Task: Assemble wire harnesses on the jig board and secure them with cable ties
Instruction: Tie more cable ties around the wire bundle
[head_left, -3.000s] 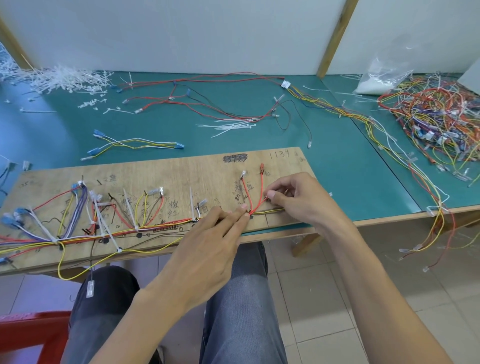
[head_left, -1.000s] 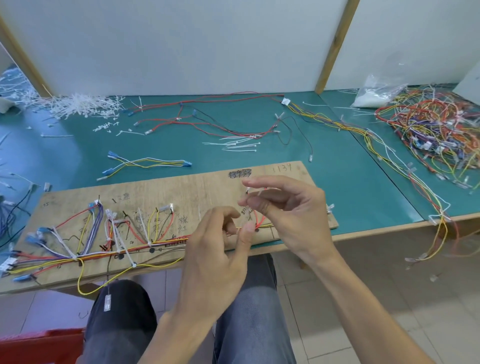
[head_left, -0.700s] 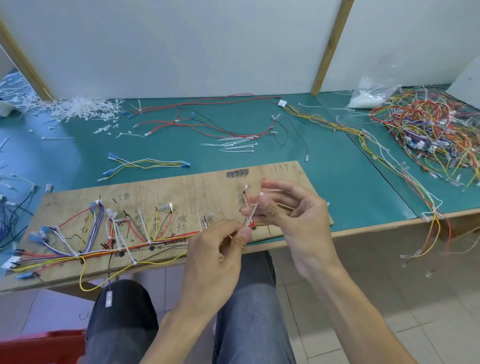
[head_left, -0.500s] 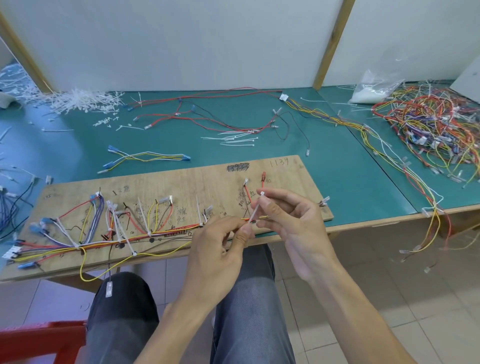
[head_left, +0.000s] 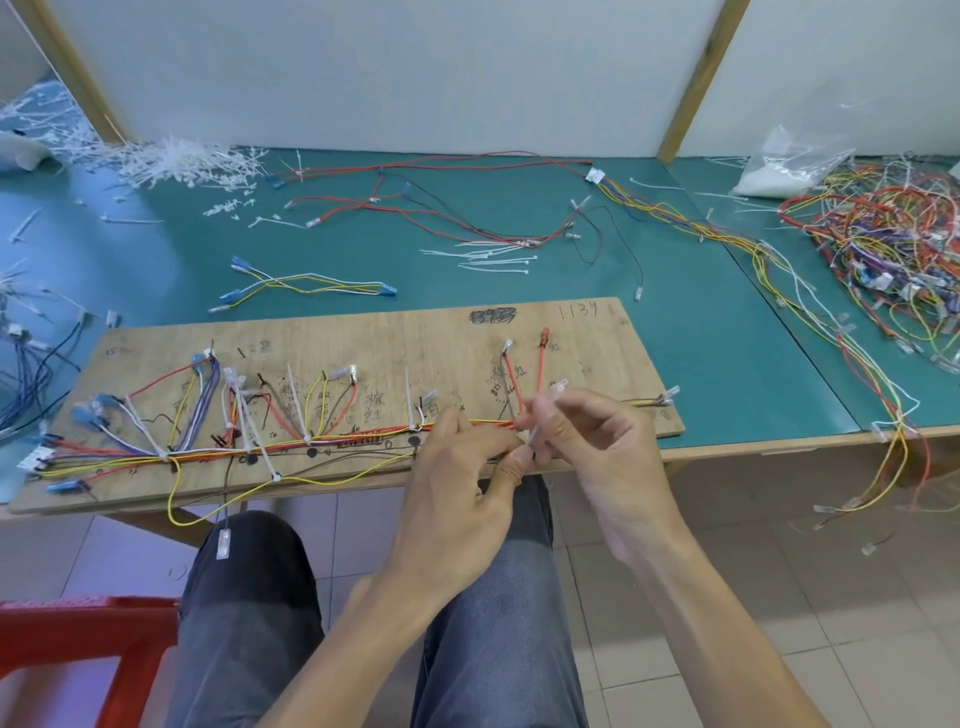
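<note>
- Jig board (head_left: 363, 338) lay along the near edge of the green surface (head_left: 156, 249), overhanging the person's knees.
- A wire harness (head_left: 322, 441) of red, yellow, white and purple wires ran along the board's near side, with branches fanning up to terminals and several white ties round it.
- The left hand (head_left: 457, 467) sat over the trunk, right of the middle, with thumb and forefinger pinched at the foot of a white cable tie (head_left: 543, 413).
- The right hand (head_left: 597, 441), touching the left, pinched the same tie higher up with its other fingers curled; blur hid the exact grip.
- The tie stood nearly upright, just below two red branch wires (head_left: 540, 364).
- Loose ties (head_left: 493, 257) lay beyond the board, and a heap of white offcuts (head_left: 171, 161) sat at the far left.
- A tangle of coloured wires (head_left: 893, 244) covered the right-hand surface, beside a plastic bag (head_left: 789, 166).
</note>
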